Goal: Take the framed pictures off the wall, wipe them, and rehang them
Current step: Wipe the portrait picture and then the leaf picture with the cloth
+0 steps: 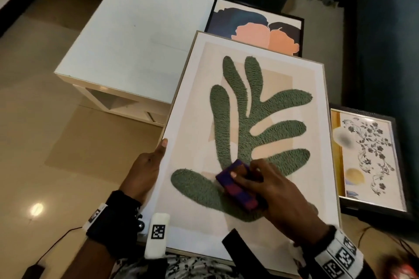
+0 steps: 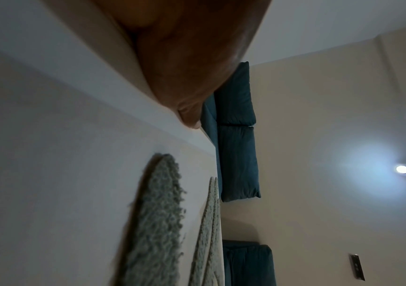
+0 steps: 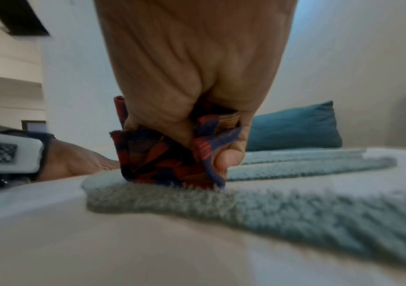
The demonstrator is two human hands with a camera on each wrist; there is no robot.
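A large white-framed picture (image 1: 229, 120) with a green tufted leaf shape (image 1: 238, 124) lies tilted in front of me. My right hand (image 1: 272, 190) grips a folded red and purple cloth (image 1: 235, 184) and presses it on the lower part of the leaf. In the right wrist view the cloth (image 3: 163, 154) is bunched between thumb and fingers, touching the green pile (image 3: 246, 209). My left hand (image 1: 145, 170) holds the picture's left edge, thumb on the front border; its fingers are hidden behind the frame. The left wrist view has the thumb (image 2: 185, 77) lying along the white border (image 2: 74, 96).
A black-framed picture of two heads (image 1: 256, 29) lies beyond the large one. Another dark-framed floral picture (image 1: 371, 161) lies at the right. A white side table (image 1: 136, 41) stands at the left on a glossy tile floor (image 1: 45, 142). Blue sofa cushions (image 3: 295, 127) sit behind.
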